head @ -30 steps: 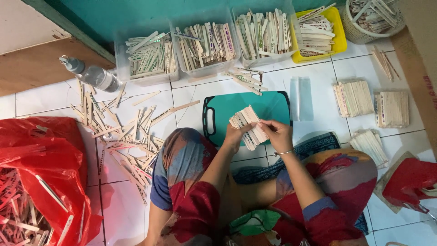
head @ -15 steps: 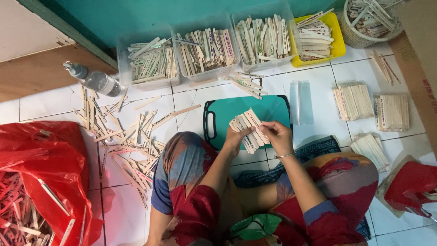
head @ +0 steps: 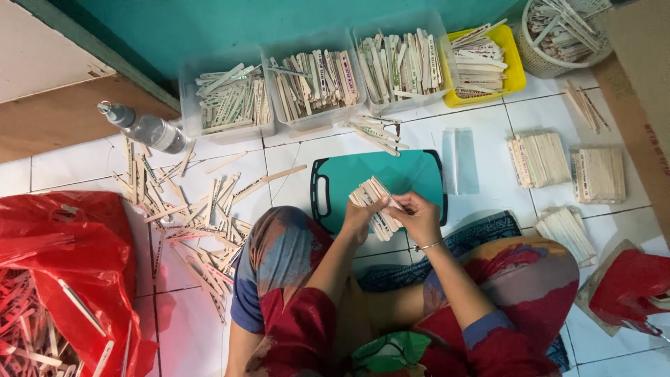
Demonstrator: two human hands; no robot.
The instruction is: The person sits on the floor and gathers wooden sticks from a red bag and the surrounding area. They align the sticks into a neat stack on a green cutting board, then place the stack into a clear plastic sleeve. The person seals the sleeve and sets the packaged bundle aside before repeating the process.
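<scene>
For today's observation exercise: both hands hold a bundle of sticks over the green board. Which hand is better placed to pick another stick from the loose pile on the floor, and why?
Left, probably. The loose pile lies on the left hand's side, beyond the left knee, while the right hand would have to cross the body. Both hands now grip the bundle above the green board.

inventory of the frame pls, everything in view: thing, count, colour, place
stick bundle: one, pale wood, held in both hands over the board
cutting board: one, teal, floor centre
clear bins: three, full of sticks, along the wall
yellow tray: one, sticks inside, right of the bins
round basket: one, whitish, top right
stick stacks: three, pale, right of the board
clear sleeve: one, beside the board
loose sticks: many, pale, floor left
bottle: one, clear, lying upper left
red bags: two, far left and far right
left hand: gripping the bundle
right hand: gripping the bundle, bracelet at wrist
</scene>
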